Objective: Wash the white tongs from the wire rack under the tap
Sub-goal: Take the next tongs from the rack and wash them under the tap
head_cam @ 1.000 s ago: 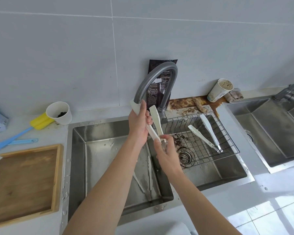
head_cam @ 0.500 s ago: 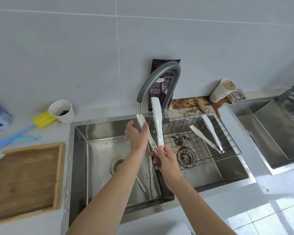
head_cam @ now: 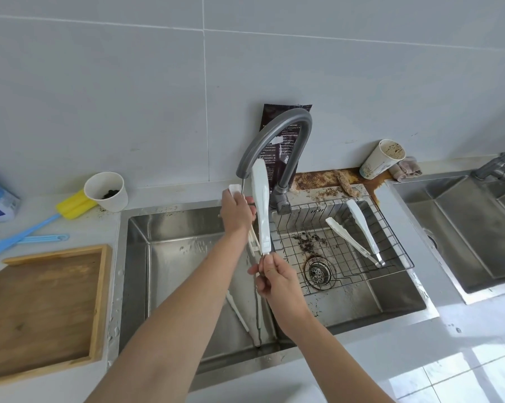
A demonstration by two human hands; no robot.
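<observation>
The white tongs [head_cam: 261,210] stand splayed open under the grey tap [head_cam: 274,135] above the left sink basin [head_cam: 169,257], your right hand [head_cam: 277,279] pinching their hinge end while your left hand [head_cam: 235,210] fingers curl round one arm at the thin stream.

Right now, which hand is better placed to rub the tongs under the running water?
Left. The left hand grips one arm of the white tongs under the tap; the right hand pinches their hinge end lower, away from it.
</observation>
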